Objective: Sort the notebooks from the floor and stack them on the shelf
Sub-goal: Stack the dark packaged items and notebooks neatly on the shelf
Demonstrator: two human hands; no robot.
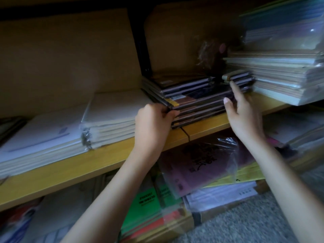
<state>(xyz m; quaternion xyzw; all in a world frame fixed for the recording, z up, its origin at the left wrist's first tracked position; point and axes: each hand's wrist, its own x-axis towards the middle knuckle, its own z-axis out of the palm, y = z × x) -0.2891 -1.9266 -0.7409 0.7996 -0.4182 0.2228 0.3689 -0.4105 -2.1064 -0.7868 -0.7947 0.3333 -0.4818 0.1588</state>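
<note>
1. Grey carpet floor (245, 221), nearest the onlooker, lower right.
2. Floor stock under the shelf: green-covered packs (145, 204) lying flat. Beside them is a pink pack (189, 169) in a loose clear sleeve, resting on a white pack (219, 195).
3. Yellow shelf board (70, 171), front edge running across, with a seam just below the hands.
4. Left hand (154, 121): fingers curled round the near left corner of the dark notebooks (198, 104), thumb on top, clamped on that corner.
5. Dark notebooks: a flat stack at the middle of the shelf, with a smaller dark pile (182, 83) lying on its rear half.
6. Right hand (243, 113): fingers straight and spread apart, holding nothing, at the stack's right edge. The forefinger points up toward a small side pile (240, 79); contact cannot be told through the blur.
7. Spiral-bound white pads (112, 118), wrapped, just left of the dark stack, with flat white pads (40, 135) further left.
8. Tall wrapped stack (280, 76), right, overhanging the shelf edge.
9. Brown cardboard backing (70, 58) and a black upright (142, 50), rearmost.
</note>
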